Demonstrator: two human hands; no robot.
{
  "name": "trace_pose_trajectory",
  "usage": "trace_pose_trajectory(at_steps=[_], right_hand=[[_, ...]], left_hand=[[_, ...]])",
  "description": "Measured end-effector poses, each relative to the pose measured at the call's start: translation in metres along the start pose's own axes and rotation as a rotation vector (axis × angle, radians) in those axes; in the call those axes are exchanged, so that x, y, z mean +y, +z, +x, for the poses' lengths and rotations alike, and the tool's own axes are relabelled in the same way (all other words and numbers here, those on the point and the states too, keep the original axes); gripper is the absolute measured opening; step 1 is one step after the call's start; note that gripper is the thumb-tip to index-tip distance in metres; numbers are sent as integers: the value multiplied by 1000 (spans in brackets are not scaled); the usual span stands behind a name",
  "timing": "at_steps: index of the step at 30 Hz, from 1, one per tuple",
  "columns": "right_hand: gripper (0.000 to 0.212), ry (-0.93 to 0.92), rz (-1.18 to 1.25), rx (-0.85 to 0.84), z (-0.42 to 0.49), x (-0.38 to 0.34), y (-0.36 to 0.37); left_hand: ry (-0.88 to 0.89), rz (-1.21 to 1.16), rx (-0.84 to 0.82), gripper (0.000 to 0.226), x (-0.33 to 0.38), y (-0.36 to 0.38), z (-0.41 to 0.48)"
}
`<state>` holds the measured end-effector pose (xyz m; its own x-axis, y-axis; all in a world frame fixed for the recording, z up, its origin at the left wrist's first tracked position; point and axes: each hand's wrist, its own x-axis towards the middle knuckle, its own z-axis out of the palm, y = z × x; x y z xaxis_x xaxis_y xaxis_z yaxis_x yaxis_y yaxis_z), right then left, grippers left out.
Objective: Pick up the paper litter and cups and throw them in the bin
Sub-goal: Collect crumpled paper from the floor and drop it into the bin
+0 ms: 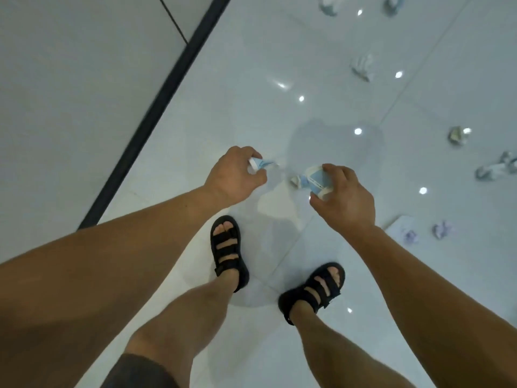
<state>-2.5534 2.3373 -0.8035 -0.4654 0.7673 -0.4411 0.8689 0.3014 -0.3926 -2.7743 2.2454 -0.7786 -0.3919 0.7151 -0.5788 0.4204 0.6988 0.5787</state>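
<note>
though blurred, each hand (233,175) grips a cup (314,180)

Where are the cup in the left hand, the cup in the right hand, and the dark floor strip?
left-hand cup (256,164), head view, white rim.
right-hand cup (315,179), head view, side wall.
dark floor strip (156,107), head view, mid-length.

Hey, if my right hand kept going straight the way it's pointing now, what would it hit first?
Your right hand, gripping a crumpled cup, points up and left across the white floor. That line looks free of litter; the crumpled paper lies off to its right. Depth is unclear.
</note>
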Motion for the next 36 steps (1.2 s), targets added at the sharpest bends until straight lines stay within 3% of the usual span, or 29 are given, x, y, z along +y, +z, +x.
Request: trace_pose_trajectory(at_steps=[8,15,24,36], right_hand=[[57,0,18,273,-92,-99,-266],[57,-91,79,355,-177,-173,-377],[55,-483,-29,299,-266,-246,-397],[56,-966,-176,164,-406,-383,-312]], left_hand=[[141,-102,179,36,179,-169,-125],[204,-46,372,36,247,-290,-241],[110,-151,615,24,215,-290,-403],[-174,-315,946,28,57,-273,-627]])
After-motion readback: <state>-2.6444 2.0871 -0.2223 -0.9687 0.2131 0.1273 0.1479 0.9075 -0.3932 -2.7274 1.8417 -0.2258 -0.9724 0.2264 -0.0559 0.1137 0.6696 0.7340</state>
